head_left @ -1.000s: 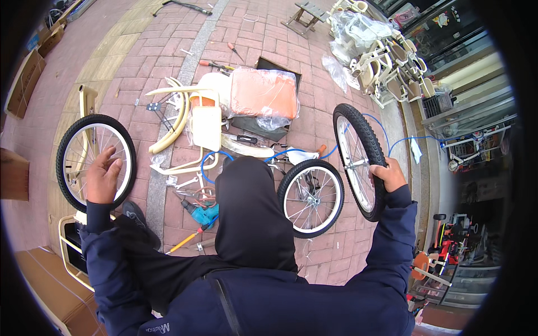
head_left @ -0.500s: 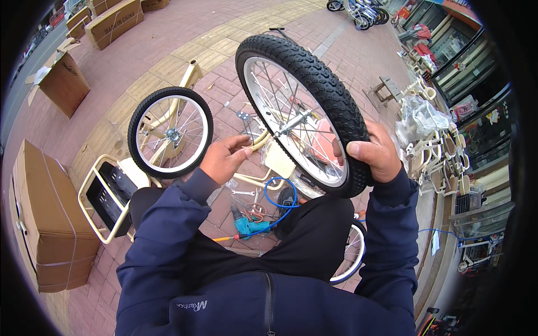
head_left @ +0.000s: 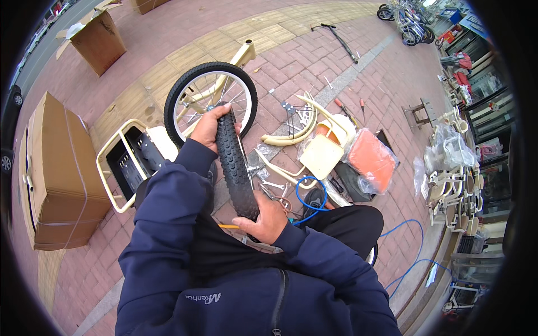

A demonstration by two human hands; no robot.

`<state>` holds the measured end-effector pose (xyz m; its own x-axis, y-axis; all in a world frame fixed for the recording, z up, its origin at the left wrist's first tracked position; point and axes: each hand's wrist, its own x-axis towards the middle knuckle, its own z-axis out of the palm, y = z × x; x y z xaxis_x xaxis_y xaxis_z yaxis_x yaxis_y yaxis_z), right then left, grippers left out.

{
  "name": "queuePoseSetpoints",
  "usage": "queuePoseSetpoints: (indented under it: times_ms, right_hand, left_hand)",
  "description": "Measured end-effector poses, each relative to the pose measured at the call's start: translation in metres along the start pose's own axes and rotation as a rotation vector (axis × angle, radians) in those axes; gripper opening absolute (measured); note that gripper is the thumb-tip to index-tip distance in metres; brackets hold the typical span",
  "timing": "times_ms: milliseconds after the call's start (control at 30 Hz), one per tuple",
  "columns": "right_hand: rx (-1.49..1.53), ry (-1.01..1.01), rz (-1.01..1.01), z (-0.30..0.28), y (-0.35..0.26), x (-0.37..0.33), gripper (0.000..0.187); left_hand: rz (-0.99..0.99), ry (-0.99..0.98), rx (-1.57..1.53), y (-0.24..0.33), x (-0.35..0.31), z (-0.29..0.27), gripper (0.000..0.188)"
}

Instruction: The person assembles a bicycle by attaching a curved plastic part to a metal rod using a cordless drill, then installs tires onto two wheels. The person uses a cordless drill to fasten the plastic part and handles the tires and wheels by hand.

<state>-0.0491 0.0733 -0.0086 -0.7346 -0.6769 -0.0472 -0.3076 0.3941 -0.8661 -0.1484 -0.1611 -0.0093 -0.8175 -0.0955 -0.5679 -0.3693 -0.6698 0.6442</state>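
Between my knees stands a small bicycle wheel (head_left: 234,162) with a black knobby tyre, seen nearly edge-on. My left hand (head_left: 208,130) grips its far upper edge. Around the near lower part of the tyre my right hand (head_left: 265,219) is closed, thumb lying across the tread. Beyond the wheel is a cream bicycle frame (head_left: 244,54) with another black-tyred wheel (head_left: 170,106) on it. Close by on the right, cream mudguards (head_left: 291,138) and a cream flat panel (head_left: 321,158) lie on the bricks. A wrench (head_left: 273,185) shows just beside the held wheel.
A cream-framed black basket (head_left: 119,168) stands left, before a large carton (head_left: 64,179). An orange item in clear plastic (head_left: 371,159), screwdrivers (head_left: 362,106), a floor pump (head_left: 340,43) and a blue hose (head_left: 298,193) lie right of centre. A small stool (head_left: 420,115) stands farther right.
The wheel has come down and left from my raised right hand and turned edge-on. My left hand, free before, now grips it. The view has shifted, showing more ground at right.
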Motion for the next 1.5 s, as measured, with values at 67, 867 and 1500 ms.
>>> queuePoseSetpoints:
  times_ms: [67, 867, 1500]
  right_hand:
    - [0.146, -0.267, -0.028, -0.004, 0.025, -0.001, 0.069]
    - [0.346, 0.107, 0.137, 0.100, 0.045, 0.009, 0.091]
    - [1.002, 0.175, 0.556, 0.096, 0.103, 0.066, 0.037]
  left_hand:
    - [-0.065, -0.029, 0.022, -0.017, -0.010, 0.002, 0.031]
    - [0.010, 0.155, 0.295, -0.056, 0.006, -0.042, 0.040]
    - [0.144, 0.160, 0.513, -0.118, -0.039, -0.079, 0.037]
